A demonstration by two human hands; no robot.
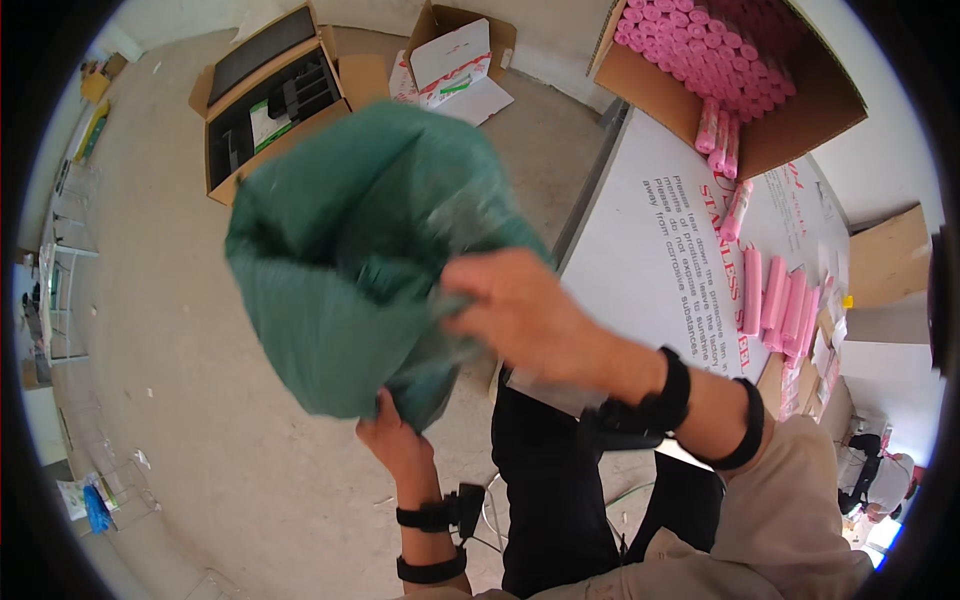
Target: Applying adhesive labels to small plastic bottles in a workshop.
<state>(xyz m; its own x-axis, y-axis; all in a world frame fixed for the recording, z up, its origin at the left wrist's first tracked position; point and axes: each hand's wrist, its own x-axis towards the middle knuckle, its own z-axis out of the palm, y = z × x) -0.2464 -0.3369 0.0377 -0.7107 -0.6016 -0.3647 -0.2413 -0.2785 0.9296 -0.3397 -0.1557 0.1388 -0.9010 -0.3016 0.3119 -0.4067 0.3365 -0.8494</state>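
A large dark green plastic bag (320,320), its mouth gaping, hangs in front of me above the floor. My left hand (395,440) is closed on its lower edge, with the thumb up against the outside. Closed fingers of my right hand (520,305) grip the bag's right side near the mouth; motion blurs them. Something clear and shiny, like thin plastic film (470,215), shows at the bag's right part, close to my right hand. What lies deeper inside the bag is hidden in its folds.
Right of me stands a table with a white printed covering (640,250). On it are loose pink rolls (775,300) and a cardboard box (830,110) full of pink rolls (700,50). An open case (275,100) and another open carton (465,60) sit on the floor beyond the bag. A person (885,480) is at far right.
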